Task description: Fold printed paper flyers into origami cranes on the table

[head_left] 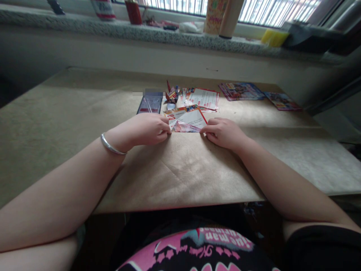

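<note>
A printed paper sheet [188, 119], white with red and coloured edges, lies on the table between my hands. Its near edge is folded up, showing a pinkish printed strip. My left hand [153, 128], with a silver bangle at the wrist, has its fingers closed on the sheet's left near corner. At the right near corner, my right hand [221, 131] pinches the paper with curled fingers. Just beyond the left hand lies a phone [150, 103] with a lit screen. A folded paper figure [172, 94] stands behind the sheet, beside more printed sheets [202, 98].
Colourful printed leaflets [241, 91] form a stack at the back right, with another leaflet pile [282, 101] beside it. The table [180, 169] has a cloth-like tan cover. Along the windowsill [163, 35] stand a red can [133, 12], a tall tube and a yellow item [275, 37].
</note>
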